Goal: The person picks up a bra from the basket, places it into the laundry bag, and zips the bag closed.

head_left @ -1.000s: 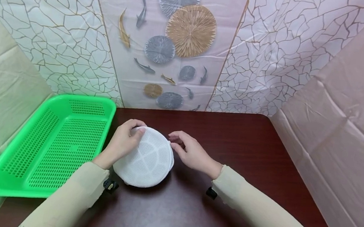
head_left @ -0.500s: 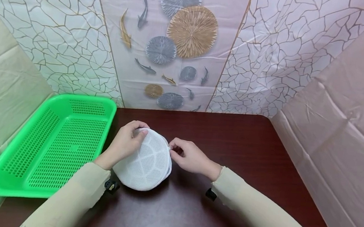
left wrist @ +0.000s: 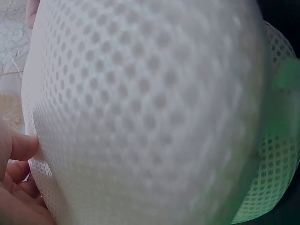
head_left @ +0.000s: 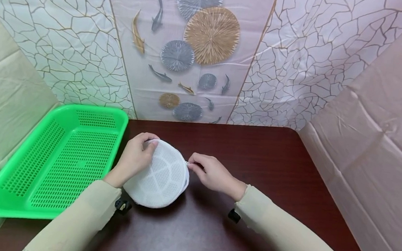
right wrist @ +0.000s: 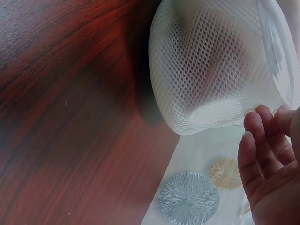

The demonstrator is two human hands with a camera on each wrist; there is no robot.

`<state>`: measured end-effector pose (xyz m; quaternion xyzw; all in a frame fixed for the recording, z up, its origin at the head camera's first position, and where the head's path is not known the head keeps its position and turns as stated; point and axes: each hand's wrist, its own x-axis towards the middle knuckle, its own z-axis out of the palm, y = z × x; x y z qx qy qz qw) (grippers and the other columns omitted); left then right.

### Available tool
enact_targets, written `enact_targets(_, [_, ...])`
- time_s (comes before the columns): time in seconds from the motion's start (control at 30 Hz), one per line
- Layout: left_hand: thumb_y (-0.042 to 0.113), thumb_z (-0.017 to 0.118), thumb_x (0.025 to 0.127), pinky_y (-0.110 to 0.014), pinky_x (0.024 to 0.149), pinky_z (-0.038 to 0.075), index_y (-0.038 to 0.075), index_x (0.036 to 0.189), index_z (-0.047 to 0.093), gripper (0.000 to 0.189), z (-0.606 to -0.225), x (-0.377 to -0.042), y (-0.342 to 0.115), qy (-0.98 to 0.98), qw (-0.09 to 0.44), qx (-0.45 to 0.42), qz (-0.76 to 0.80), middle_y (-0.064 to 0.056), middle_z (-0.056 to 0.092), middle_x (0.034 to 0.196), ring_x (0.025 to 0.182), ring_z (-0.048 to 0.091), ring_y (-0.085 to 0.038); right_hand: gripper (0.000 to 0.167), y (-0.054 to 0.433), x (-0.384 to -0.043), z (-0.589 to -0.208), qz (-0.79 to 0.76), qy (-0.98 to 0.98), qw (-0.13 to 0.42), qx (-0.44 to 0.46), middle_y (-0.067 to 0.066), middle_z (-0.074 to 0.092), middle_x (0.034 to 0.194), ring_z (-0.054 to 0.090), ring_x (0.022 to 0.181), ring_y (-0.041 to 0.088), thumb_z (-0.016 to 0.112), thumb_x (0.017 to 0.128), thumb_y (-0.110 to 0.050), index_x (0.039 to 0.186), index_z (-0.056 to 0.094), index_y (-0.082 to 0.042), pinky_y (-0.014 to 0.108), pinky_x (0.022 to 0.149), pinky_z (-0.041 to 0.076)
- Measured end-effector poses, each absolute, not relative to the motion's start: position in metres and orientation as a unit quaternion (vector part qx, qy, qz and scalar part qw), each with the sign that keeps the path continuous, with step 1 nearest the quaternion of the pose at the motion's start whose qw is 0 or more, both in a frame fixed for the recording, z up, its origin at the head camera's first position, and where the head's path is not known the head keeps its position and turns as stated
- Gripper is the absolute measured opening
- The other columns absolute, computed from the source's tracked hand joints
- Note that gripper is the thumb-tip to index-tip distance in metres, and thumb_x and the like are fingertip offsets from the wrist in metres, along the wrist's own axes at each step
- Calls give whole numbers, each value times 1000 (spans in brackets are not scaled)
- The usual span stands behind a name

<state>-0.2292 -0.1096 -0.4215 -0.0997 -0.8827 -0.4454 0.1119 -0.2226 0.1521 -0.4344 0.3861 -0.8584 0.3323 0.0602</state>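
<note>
A white round mesh laundry bag (head_left: 160,178) is held up over the dark table, its flat top facing the head camera. My left hand (head_left: 135,157) grips its upper left rim, thumb on top and the other fingers behind. In the left wrist view the mesh bag (left wrist: 140,103) fills most of the picture, with fingers at its left edge. My right hand (head_left: 214,174) pinches a small white tab (head_left: 187,163) at the bag's right rim, probably a zipper pull. The right wrist view shows the mesh side wall (right wrist: 201,70) and the hand's curled fingers (right wrist: 258,150).
A green plastic basket (head_left: 121,133) with a slotted floor stands at the left of the table (head_left: 255,168). Patterned sheeting (head_left: 288,69) hangs behind, and plain beige sheeting (head_left: 377,131) rises along the right side.
My right hand has moved slightly down and closed its finger and thumb on the tab at the bag's rim. The bag has tilted and shifted a little; my left hand keeps its grip.
</note>
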Motion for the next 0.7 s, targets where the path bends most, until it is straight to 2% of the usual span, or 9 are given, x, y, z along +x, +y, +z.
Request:
enact_targets(0.23, [19, 57, 98, -43, 91, 45, 8, 104, 66, 16, -422, -229, -111, -883, 108, -80, -449, -10, 64, 106, 102, 58, -24, 9, 157, -222, -432, 348, -847, 78, 393, -2, 60, 79, 53, 70, 5, 59, 97, -9, 89, 61, -12, 24, 63, 45])
enact_targets(0.5, [19, 55, 98, -40, 84, 47, 10, 106, 66, 17, -420, -229, -114, -871, 91, -69, -477, -9, 66, 103, 94, 59, -23, 8, 158, -226, -427, 394, -837, 120, 361, -4, 61, 83, 61, 75, 11, 58, 98, -11, 91, 62, -12, 24, 67, 50])
enact_targets(0.7, [24, 58, 97, -44, 94, 43, 12, 117, 64, 24, -413, -223, -99, -888, 47, -151, -431, -7, 63, 117, 110, 55, -23, 8, 152, -227, -427, 412, -834, 147, 336, -5, 60, 89, 55, 78, 9, 57, 99, -15, 96, 63, -12, 27, 69, 47])
